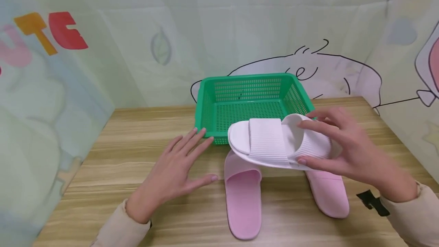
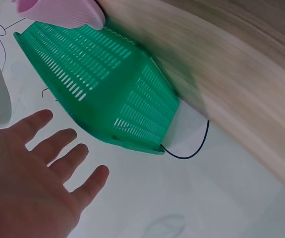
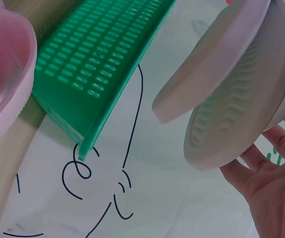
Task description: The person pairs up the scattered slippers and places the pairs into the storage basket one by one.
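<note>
A pair of white slippers (image 1: 265, 140), one nested against the other, is held in the air by my right hand (image 1: 339, 148). Its thumb and fingers grip them at the right end, in front of the basket. From the right wrist view, both soles of the white slippers (image 3: 231, 106) show. My left hand (image 1: 175, 170) is spread with its fingers extended, close to the front left corner of the green basket (image 1: 205, 106); whether it touches the rim I cannot tell. Two pink slippers lie apart below: a left pink slipper (image 1: 243, 205) and a right pink slipper (image 1: 329, 195), partly hidden.
The green basket stands at the back of the wooden table (image 1: 120, 155), against a printed curtain (image 1: 137, 48). Only its perforated floor and walls show inside. A small black piece (image 1: 373, 202) shows beside the right sleeve (image 1: 411, 216).
</note>
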### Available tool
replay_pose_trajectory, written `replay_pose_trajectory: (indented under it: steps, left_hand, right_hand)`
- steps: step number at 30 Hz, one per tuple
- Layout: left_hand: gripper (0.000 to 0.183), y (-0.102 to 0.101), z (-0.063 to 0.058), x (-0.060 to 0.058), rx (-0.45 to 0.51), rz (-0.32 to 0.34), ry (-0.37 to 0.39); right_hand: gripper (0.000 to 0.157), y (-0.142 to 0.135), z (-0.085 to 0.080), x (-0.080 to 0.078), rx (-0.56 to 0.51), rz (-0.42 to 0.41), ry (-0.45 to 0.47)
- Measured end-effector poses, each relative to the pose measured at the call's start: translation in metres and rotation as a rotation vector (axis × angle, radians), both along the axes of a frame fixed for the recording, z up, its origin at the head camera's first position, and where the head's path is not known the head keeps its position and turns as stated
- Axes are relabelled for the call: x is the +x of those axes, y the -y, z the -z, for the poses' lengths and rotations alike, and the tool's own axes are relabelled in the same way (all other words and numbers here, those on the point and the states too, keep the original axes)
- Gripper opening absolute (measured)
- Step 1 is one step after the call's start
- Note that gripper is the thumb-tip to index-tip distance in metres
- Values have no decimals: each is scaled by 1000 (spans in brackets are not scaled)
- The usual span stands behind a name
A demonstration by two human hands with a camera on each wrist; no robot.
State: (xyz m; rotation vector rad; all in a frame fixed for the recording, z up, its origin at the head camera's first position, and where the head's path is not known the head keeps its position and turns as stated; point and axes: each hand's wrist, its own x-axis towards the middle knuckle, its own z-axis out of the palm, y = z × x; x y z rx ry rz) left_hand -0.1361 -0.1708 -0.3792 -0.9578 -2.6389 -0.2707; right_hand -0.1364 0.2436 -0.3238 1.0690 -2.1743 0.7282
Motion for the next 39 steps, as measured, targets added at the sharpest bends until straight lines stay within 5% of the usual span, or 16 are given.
replay_pose_trajectory:
  steps: [17, 27, 39]
  left_hand:
    - [94, -2, 12, -5, -52, -40, 30]
    - [96, -3, 14, -6, -43, -29, -9]
    - [92, -4, 8, -6, -72, -37, -11]
  right_hand:
    - [69, 3, 3, -6, 19, -33, -7]
    - [69, 6, -13, -29, 53, -93, -23]
    - [71, 16, -30, -65, 67, -69, 6]
